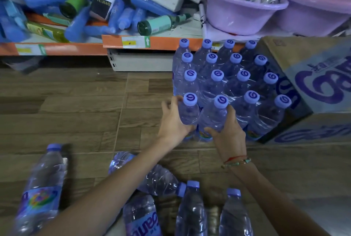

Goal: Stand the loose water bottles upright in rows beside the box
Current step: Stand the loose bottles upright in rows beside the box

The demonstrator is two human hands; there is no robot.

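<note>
Several clear water bottles with blue caps stand upright in rows (226,72) on the wooden floor, left of a cardboard box (313,91). My left hand (172,121) grips the front-left bottle (189,110) of the nearest row. My right hand (228,131) grips the bottle (214,116) beside it. Both bottles stand upright against the rows. Loose bottles lie on the floor near me: one at the left (41,184), one under my left arm (159,178), and others at the bottom (191,211).
A low orange-edged shelf (152,42) behind the rows holds blue bottles, green bottles and white cartons. Purple plastic basins (241,11) sit on it at the right. Bare wooden floor (76,102) stretches left of the rows.
</note>
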